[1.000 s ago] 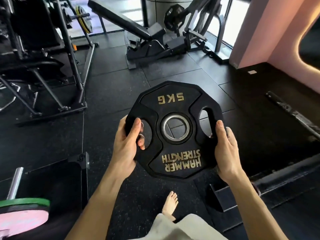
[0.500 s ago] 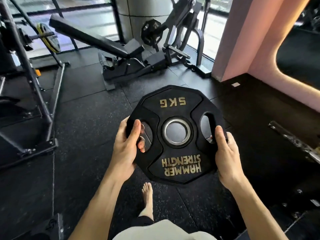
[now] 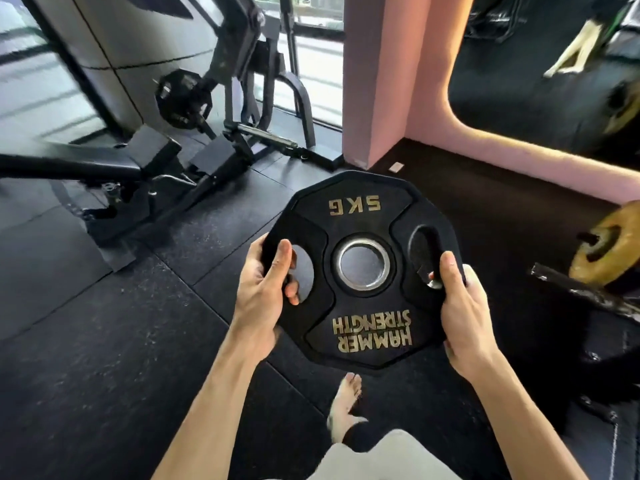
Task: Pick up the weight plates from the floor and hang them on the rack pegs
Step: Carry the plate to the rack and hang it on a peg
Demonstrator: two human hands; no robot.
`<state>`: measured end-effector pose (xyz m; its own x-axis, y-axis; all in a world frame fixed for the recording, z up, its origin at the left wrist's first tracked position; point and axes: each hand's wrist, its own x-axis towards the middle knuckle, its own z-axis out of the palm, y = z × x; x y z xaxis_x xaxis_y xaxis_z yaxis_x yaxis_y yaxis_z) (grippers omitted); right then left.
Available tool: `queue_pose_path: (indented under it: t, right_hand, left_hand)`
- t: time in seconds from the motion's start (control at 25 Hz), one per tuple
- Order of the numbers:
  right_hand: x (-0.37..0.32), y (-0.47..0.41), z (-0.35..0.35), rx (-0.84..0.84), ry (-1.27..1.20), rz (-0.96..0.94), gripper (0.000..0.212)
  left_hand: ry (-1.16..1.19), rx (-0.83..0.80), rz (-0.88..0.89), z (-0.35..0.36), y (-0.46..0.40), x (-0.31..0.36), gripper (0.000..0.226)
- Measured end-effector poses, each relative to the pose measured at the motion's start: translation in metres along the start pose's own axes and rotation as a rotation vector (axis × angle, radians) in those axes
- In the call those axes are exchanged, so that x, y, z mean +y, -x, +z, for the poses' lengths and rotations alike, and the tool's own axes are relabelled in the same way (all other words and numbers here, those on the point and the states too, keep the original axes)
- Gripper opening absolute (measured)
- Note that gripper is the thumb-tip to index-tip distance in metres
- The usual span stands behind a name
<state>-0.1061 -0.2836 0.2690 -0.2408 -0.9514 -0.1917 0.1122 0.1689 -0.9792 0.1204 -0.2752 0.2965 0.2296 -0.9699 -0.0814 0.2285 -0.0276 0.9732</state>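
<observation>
A black 5 kg weight plate [image 3: 360, 209] with gold lettering and a steel centre ring is held flat in front of me, above the floor. My left hand [image 3: 263, 292] grips its left edge, thumb on top and fingers curled through the left grip slot. My right hand [image 3: 460, 306] grips the right edge, fingertips showing through the right slot. A gold plate [image 3: 606, 247] hangs on a bar [image 3: 585, 292] at the right edge. Another black plate [image 3: 183, 98] sits on a machine's peg in the back.
Black rubber floor tiles [image 3: 104, 323] spread all round. A black bench [image 3: 86, 164] and a plate-loaded machine [image 3: 249, 109] stand at the back left. A pink pillar [image 3: 377, 81] and a pink-framed mirror [image 3: 540, 64] fill the back right. My bare foot [image 3: 346, 403] is below the plate.
The view has swung to the right while both hands keep the same grip on the plate. The bench and machine have slid left, and the gold plate on its bar has come into view.
</observation>
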Motion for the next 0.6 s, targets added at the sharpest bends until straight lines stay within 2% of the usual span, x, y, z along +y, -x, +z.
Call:
queue_pose_path:
  t: [0.2,0.32,0.48,0.6]
  right_hand:
    - [-0.007,-0.137,0.045,0.058,-0.104,0.012,0.060]
    - [-0.026,-0.217,0.064,0.076,-0.151,0.027,0.045]
    - [-0.058,-0.316,0.081,0.160,-0.160,0.002,0.065]
    - [-0.074,-0.385,0.091,0.208,-0.211,-0.019,0.044]
  left_hand:
    - [-0.030,-0.075,-0.035,0.029,-0.160,0.000,0.043]
    - [-0.035,-0.138,-0.034,0.057,-0.251,0.010,0.045]
    - [-0.015,-0.214,-0.059,0.100,-0.365,0.019,0.040]
    - [0.015,-0.293,-0.056,0.131,-0.444,0.018,0.042]
